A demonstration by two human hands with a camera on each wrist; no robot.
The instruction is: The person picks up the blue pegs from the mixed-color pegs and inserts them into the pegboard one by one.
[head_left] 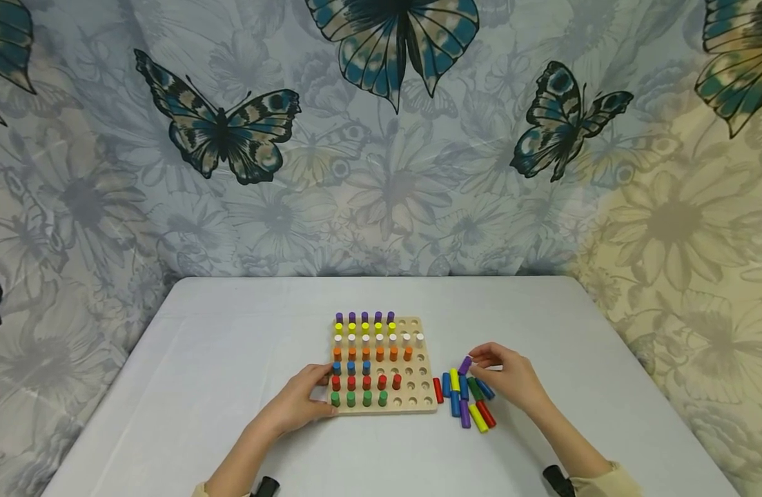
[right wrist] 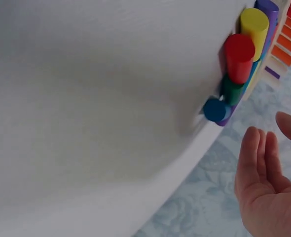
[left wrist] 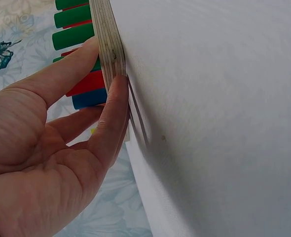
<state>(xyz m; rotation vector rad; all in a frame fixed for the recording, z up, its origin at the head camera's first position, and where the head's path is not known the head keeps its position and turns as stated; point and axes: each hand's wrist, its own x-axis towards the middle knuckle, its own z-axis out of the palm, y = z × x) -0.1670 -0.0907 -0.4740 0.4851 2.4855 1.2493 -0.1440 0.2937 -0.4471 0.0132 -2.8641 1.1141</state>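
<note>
A square wooden pegboard (head_left: 412, 407) lies flat on the table, with coloured pegs standing in rows: purple at the back, then yellow, white, orange, blue, red and green. My left hand (head_left: 297, 400) grips its near left corner; in the left wrist view the thumb (left wrist: 81, 61) sits by the green pegs (left wrist: 74, 38) and a finger lies along the board's edge. To the right of the board lies a loose pile of pegs. My right hand (head_left: 505, 373) hovers at the pile's far side, fingertips near a purple peg (head_left: 465, 364). The right wrist view shows its thumb and fingers apart, nothing between them.
The loose pile holds red (head_left: 486, 414), yellow (head_left: 478, 418), blue (head_left: 485, 388) and green (head_left: 475, 388) pegs, some touching. One red peg (head_left: 438, 391) lies against the board's right side. A white cloth covers the table (head_left: 244, 331); a butterfly-patterned backdrop (head_left: 393, 228) stands behind it.
</note>
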